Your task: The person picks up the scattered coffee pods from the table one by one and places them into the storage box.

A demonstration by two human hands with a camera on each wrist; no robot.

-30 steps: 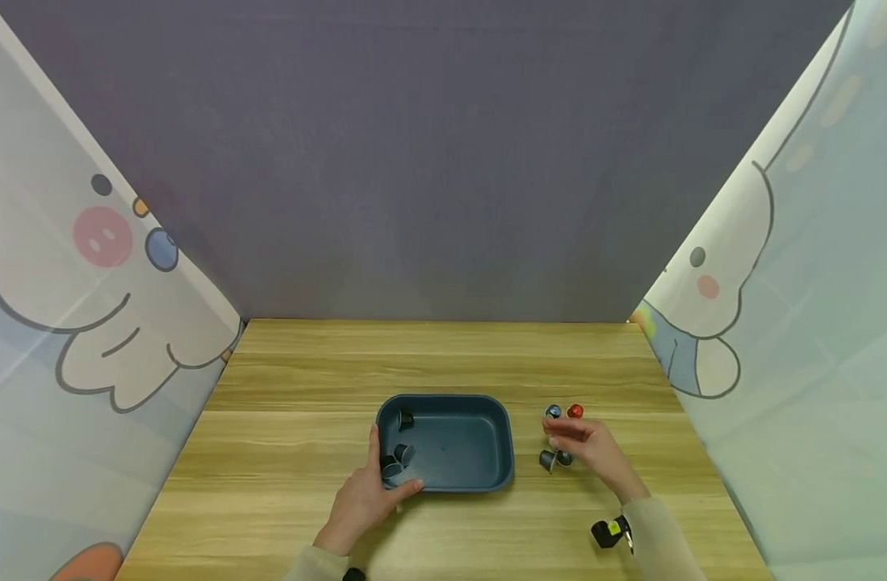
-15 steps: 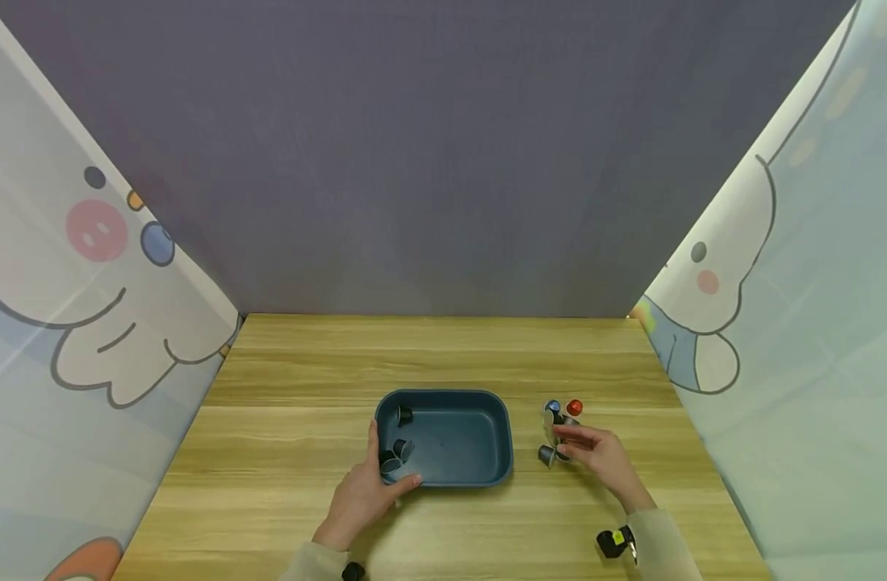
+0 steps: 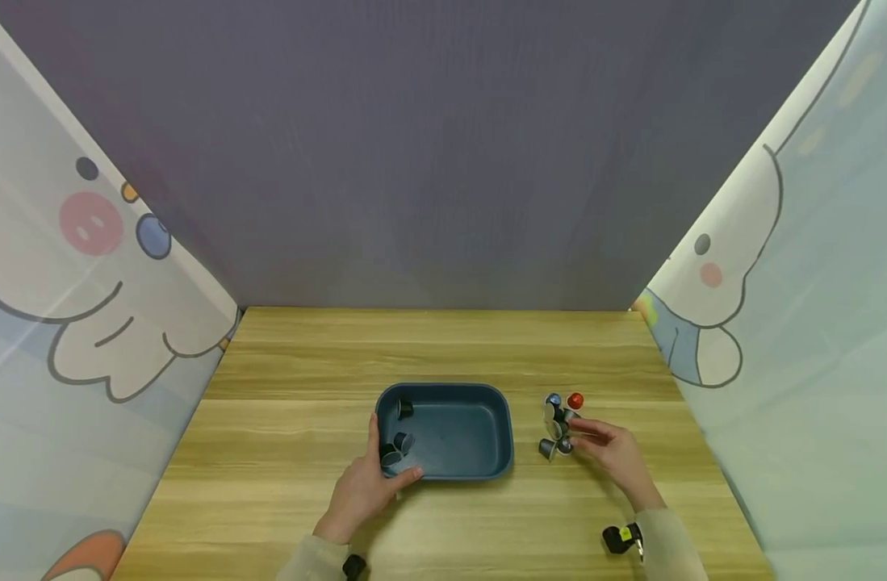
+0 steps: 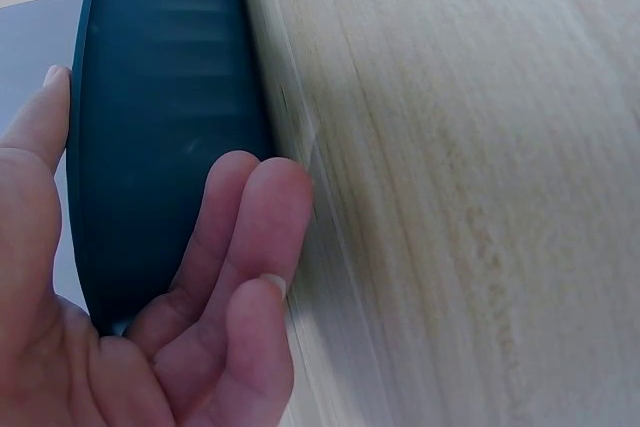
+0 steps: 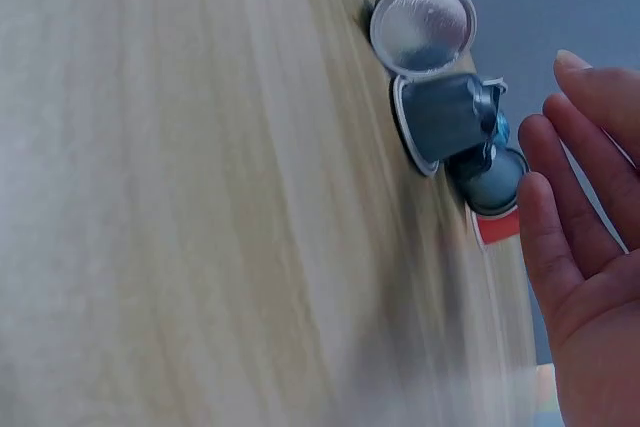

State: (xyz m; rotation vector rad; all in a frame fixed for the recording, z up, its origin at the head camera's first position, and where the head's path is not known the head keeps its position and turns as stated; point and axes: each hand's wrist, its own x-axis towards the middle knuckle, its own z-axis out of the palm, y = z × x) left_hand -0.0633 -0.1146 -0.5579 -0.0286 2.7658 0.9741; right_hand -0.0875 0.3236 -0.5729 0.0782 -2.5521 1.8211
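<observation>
Right hand (image 3: 613,452) at the cluster of coffee pods, lower right of the frame, thumb and fingers loosely extended, thumb apart from forefinger, nothing to be seen between. Impossible to tell from the head view whether actually touching the nearest pod. Left hand (image 3: 361,488) at lower middle, holding the near-left corner of the blue tray (image 3: 458,440), thumb along the near rim, forefinger along the left wall, remaining fingers curled against the outside.

Across the wooden table (image 3: 269,460): several dark pods (image 3: 546,449) lying close together on their sides, with a blue pod (image 3: 554,399) and a red pod (image 3: 576,401) at the top of the cluster. More pods (image 3: 404,442) inside the tray, along its left side.

For a clean pick, best to single out one pod at the edge of the cluster, then pinch across the firm cup rather than pressing on the thin foil lid. Worth closing slowly: round sides, probably quick to roll and knock neighbours away. Lift straight up before any sideways move. With the left, just a light, steady hold on the corner; too much weight on the rim, possibly a tipped tray.
</observation>
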